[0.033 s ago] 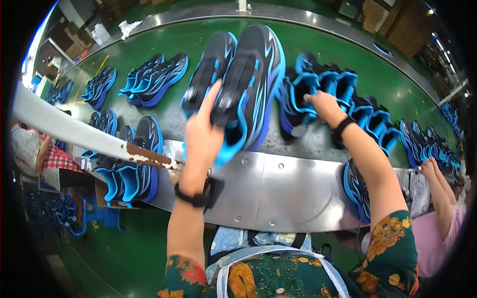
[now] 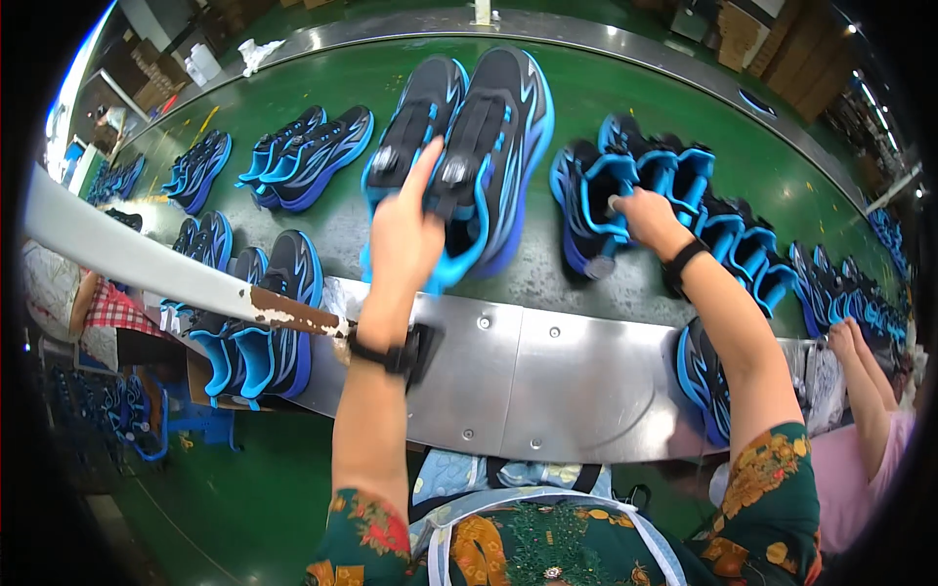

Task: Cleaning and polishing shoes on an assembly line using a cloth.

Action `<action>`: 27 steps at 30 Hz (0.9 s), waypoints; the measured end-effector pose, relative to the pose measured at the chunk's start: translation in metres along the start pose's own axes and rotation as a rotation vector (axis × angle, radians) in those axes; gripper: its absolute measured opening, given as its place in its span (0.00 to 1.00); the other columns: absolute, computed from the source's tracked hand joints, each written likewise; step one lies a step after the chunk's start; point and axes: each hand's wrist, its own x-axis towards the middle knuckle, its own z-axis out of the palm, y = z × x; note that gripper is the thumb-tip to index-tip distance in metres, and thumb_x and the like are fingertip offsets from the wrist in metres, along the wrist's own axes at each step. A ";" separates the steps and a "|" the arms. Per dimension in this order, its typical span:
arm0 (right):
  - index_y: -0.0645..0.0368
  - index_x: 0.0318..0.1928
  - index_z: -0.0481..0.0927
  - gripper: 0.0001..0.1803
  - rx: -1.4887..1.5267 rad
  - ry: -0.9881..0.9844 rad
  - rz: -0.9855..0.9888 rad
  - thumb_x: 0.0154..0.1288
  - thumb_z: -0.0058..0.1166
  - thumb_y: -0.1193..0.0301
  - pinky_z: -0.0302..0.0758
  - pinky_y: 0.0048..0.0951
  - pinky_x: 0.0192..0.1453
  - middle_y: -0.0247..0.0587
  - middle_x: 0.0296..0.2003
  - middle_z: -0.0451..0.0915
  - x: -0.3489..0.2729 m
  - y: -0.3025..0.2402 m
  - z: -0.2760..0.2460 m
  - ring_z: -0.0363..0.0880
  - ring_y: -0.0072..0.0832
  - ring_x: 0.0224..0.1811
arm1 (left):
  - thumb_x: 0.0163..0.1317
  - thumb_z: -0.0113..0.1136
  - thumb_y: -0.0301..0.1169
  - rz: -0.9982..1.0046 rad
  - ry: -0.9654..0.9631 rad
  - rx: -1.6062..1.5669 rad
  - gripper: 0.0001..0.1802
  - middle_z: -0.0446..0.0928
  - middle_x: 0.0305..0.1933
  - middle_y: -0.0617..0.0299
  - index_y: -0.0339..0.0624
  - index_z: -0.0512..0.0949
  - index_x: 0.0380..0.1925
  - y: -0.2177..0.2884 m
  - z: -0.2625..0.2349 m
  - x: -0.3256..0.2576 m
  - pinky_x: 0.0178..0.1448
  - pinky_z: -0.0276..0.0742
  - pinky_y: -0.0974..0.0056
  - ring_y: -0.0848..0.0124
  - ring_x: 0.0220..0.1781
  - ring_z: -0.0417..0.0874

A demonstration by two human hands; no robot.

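Note:
My left hand [image 2: 408,232] is closed at the heel end of a pair of black-and-blue sneakers, its index finger stretched along the gap between them. The left sneaker [image 2: 418,122] and the right sneaker [image 2: 496,127] lie side by side, toes pointing away from me; the hand hides part of their heels. My right hand [image 2: 647,221] pinches the collar of another black-and-blue sneaker [image 2: 584,220], tilted with its opening toward me. Behind that hand several similar sneakers [image 2: 694,176] stand in a row, partly covered by my forearm.
Pairs of sneakers [image 2: 305,161] stand on the green conveyor [image 2: 362,59], with more by the left pole [image 2: 195,256]. A metal ledge [image 2: 518,381] runs before me, one sneaker [image 2: 702,376] at its right. Co-workers' arms show at the right [image 2: 858,361] and left [image 2: 86,293].
My right hand and its sneaker have shifted slightly right and down. The left hand has moved slightly up and right; the pair it touches has shifted a little.

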 end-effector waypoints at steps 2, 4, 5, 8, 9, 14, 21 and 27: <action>0.45 0.39 0.84 0.17 0.068 -0.046 -0.080 0.43 0.62 0.73 0.81 0.42 0.39 0.42 0.28 0.82 -0.019 -0.001 -0.009 0.84 0.43 0.37 | 0.56 0.51 0.21 -0.127 -0.082 0.245 0.38 0.82 0.44 0.45 0.68 0.66 0.67 -0.021 0.021 0.063 0.51 0.78 0.51 0.48 0.49 0.82; 0.44 0.38 0.84 0.17 0.169 -0.062 -0.118 0.42 0.62 0.71 0.80 0.42 0.39 0.41 0.29 0.83 -0.036 -0.030 -0.024 0.84 0.42 0.38 | 0.57 0.49 0.24 -0.180 -0.146 0.390 0.39 0.82 0.47 0.45 0.70 0.62 0.70 -0.073 0.052 0.108 0.56 0.75 0.50 0.51 0.53 0.82; 0.45 0.37 0.84 0.16 0.245 -0.058 -0.166 0.42 0.62 0.71 0.80 0.43 0.38 0.42 0.28 0.82 -0.046 -0.042 -0.024 0.84 0.42 0.37 | 0.58 0.48 0.26 -0.233 -0.198 0.419 0.39 0.81 0.50 0.46 0.71 0.60 0.71 -0.096 0.069 0.121 0.58 0.74 0.50 0.52 0.55 0.81; 0.47 0.36 0.82 0.15 0.381 -0.049 -0.214 0.42 0.61 0.70 0.78 0.44 0.34 0.44 0.24 0.80 -0.085 -0.099 -0.036 0.83 0.43 0.32 | 0.60 0.48 0.33 -0.266 -0.249 0.417 0.35 0.77 0.58 0.46 0.65 0.63 0.70 -0.125 0.076 0.130 0.63 0.70 0.46 0.50 0.62 0.76; 0.47 0.39 0.80 0.17 0.424 0.029 -0.246 0.43 0.61 0.71 0.77 0.45 0.32 0.45 0.23 0.78 -0.102 -0.120 -0.036 0.82 0.43 0.29 | 0.59 0.49 0.33 -0.233 -0.199 0.391 0.33 0.77 0.57 0.46 0.62 0.66 0.68 -0.130 0.077 0.127 0.62 0.69 0.45 0.48 0.61 0.77; 0.52 0.49 0.77 0.26 0.647 -0.009 -0.199 0.44 0.61 0.74 0.77 0.44 0.36 0.52 0.27 0.76 -0.160 -0.208 -0.057 0.79 0.49 0.33 | 0.59 0.59 0.34 0.034 0.149 0.104 0.20 0.78 0.50 0.48 0.42 0.78 0.53 -0.021 0.059 0.029 0.59 0.69 0.48 0.49 0.56 0.75; 0.55 0.60 0.75 0.28 1.249 -0.281 -0.591 0.58 0.63 0.68 0.75 0.44 0.40 0.52 0.36 0.78 -0.223 -0.176 -0.102 0.78 0.47 0.36 | 0.55 0.54 0.15 0.367 -0.086 -0.405 0.08 0.81 0.41 0.49 0.32 0.80 0.34 0.060 -0.056 -0.168 0.48 0.77 0.60 0.59 0.41 0.82; 0.47 0.62 0.77 0.31 1.092 -0.194 -0.274 0.55 0.66 0.72 0.73 0.27 0.41 0.35 0.36 0.78 -0.157 -0.091 -0.096 0.73 0.26 0.35 | 0.60 0.55 0.19 0.119 -0.650 -0.484 0.07 0.81 0.42 0.54 0.33 0.80 0.38 0.052 -0.034 -0.243 0.49 0.77 0.63 0.60 0.45 0.82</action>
